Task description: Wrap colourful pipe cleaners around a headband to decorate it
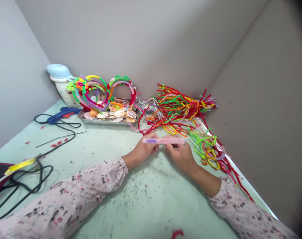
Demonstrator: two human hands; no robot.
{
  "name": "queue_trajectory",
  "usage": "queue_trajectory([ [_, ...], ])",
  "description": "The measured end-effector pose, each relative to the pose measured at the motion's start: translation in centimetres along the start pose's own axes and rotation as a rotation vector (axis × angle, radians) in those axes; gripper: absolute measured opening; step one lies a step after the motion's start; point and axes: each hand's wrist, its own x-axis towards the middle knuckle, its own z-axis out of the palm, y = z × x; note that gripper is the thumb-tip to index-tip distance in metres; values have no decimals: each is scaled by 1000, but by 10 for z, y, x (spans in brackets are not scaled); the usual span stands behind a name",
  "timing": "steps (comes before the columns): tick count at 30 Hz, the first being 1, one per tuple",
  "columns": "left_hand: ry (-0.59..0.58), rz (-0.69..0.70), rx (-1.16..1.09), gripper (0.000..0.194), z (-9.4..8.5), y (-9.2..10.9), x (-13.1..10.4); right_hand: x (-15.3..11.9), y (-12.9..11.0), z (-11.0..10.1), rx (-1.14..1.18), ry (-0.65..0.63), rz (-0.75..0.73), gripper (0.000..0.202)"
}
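Head view: we look down on two hands over the pale green table (146, 212), with grey walls around it.
Fuzzy band: the pink and purple band (170, 141) is at the centre of the frame, nearly level, between both hands.
Left hand: our left hand (144, 151) is closed on the purple end; how tightly, we cannot tell.
Right hand: our right hand (182, 156) grips the pink part with thumb and fingers.
Handling: we judge it light, soft outside and rather springy inside, so it hardly slips or breaks; strong pressing could flatten the pile.
Good hold: near both ends, we think, with light fingertips.
Coloured stems: the loose heap (180, 103) lies right of upper centre, just beyond the hands; its red strands come near the left hand and could catch.
Metal tray: the tray (106, 122), upper left of centre, bears shells (118, 114) and headbands (86, 99).
Left side: we see a blue glue gun (57, 116) and black cable (42, 155), well apart from the hands.
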Motion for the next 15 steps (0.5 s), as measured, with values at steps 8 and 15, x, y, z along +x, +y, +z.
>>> queue_trajectory([
  [8,-21,30,35,16,0,1,0,0,-3,-3,-95,-2,-43,20],
  [15,-7,9,10,16,0,-1,0,0,-1,-1,-67,29,-62,19],
])
